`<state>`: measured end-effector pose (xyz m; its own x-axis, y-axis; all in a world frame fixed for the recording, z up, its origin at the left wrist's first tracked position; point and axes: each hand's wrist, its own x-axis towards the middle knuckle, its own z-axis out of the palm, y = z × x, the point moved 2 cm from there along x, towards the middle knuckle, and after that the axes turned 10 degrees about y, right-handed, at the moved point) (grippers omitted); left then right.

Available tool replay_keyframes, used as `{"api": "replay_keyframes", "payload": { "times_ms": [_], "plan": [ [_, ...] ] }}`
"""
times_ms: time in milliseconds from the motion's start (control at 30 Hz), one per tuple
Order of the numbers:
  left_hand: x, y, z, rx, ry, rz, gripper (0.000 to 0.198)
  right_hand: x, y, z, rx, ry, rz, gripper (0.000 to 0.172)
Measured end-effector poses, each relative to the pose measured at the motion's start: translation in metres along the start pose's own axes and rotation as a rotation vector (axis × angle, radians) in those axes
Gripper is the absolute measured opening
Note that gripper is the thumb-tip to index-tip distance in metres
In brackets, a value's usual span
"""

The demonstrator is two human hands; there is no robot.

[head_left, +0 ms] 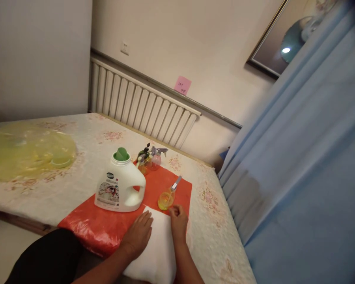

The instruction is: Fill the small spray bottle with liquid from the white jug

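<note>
Left hand (139, 233) and right hand (178, 222) rest on white towel (158, 252)

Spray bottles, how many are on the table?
3. The amber spray bottle and the pink spray bottle stand behind the white jug; a yellow one lies near the right hand. More may hide behind.

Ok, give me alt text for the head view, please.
Left hand lies flat on a white towel; right hand touches its far edge near a small yellow bottle. A white detergent jug and spray bottles stand on a red sheet.
</note>
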<state>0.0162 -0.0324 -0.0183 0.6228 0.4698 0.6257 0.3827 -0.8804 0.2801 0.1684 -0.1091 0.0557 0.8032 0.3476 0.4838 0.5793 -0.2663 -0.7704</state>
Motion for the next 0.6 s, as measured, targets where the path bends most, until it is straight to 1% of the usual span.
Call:
{"api": "replay_keyframes", "payload": {
  "times_ms": [100, 200, 267, 400, 500, 600],
  "plan": [
    [0.000, -0.002, 0.003, 0.009, 0.029, 0.016, 0.034, 0.034, -0.009, 0.010, -0.029, 0.086, 0.000, 0.028],
    [-0.001, -0.005, 0.007, 0.035, 0.044, 0.040, 0.034, 0.055, -0.019, 0.021, -0.073, 0.130, -0.032, 0.035],
    [-0.003, -0.008, 0.010, 0.050, 0.048, 0.059, 0.035, 0.061, -0.026, 0.028, -0.094, 0.132, -0.065, 0.033],
    [-0.005, -0.011, 0.014, 0.052, 0.043, 0.071, 0.035, 0.065, -0.035, 0.035, -0.134, 0.111, -0.094, 0.023],
    [-0.005, -0.012, 0.015, 0.037, 0.030, 0.056, 0.036, 0.069, -0.035, 0.036, -0.147, 0.081, -0.097, 0.018],
    [-0.006, -0.013, 0.016, 0.019, 0.028, 0.048, 0.035, 0.077, -0.028, 0.035, -0.140, 0.054, -0.094, 0.014]
  ]
}}
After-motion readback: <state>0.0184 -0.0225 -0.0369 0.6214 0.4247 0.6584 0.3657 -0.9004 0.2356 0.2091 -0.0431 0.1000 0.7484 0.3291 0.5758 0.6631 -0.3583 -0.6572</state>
